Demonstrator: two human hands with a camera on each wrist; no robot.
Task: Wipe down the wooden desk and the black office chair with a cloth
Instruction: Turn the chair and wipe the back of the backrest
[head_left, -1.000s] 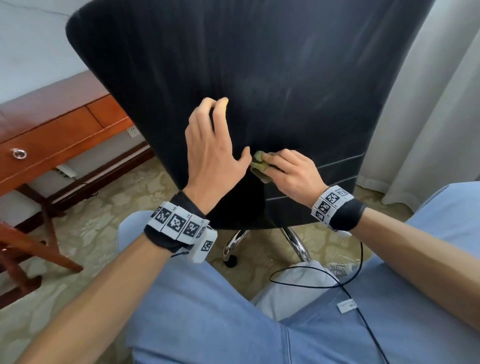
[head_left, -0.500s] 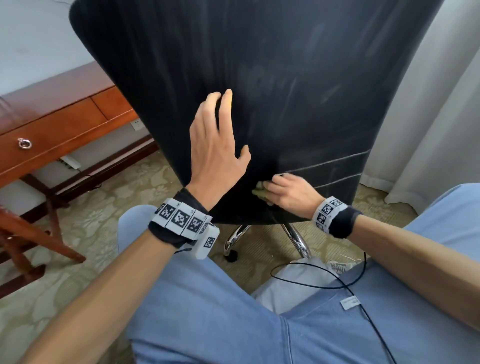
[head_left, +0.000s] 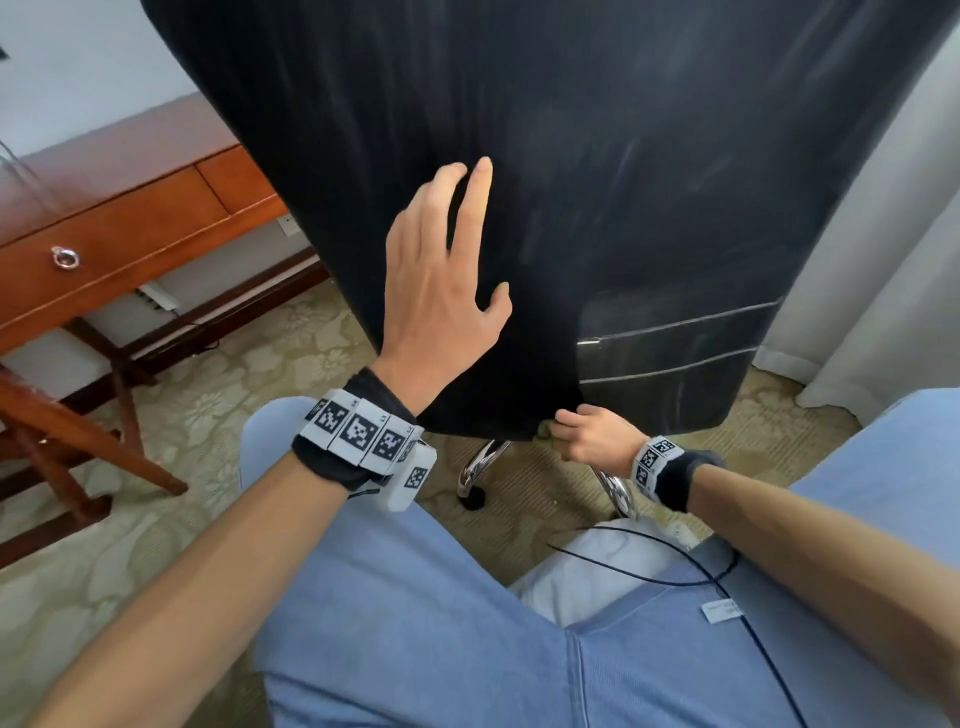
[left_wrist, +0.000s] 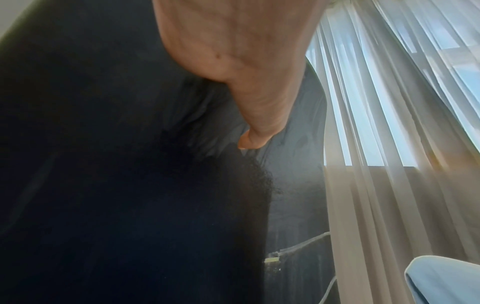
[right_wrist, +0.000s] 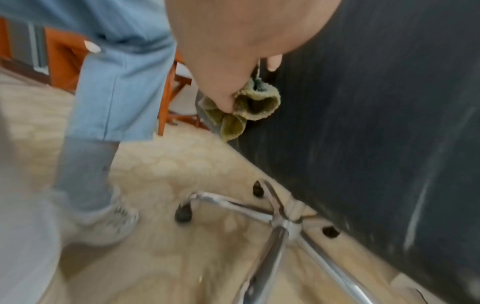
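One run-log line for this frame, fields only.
phase: wiping chair back | left hand: flat on chair back, bracing | right hand: holds cloth at bottom edge | desk: untouched

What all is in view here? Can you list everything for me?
office chair: one, black, centre, its back faces the camera
chair base: one, chrome with dark castors, under the chair
cloth: one, olive green, bunched at the chair back's lower edge
wooden desk: one, reddish brown, left, with a ring-pull drawer
curtain: pale, sheer, right of the chair
carpet: beige, patterned, on the floor
cable: one, black, across the person's clothes
left hand: flat on the chair back
right hand: grips the cloth
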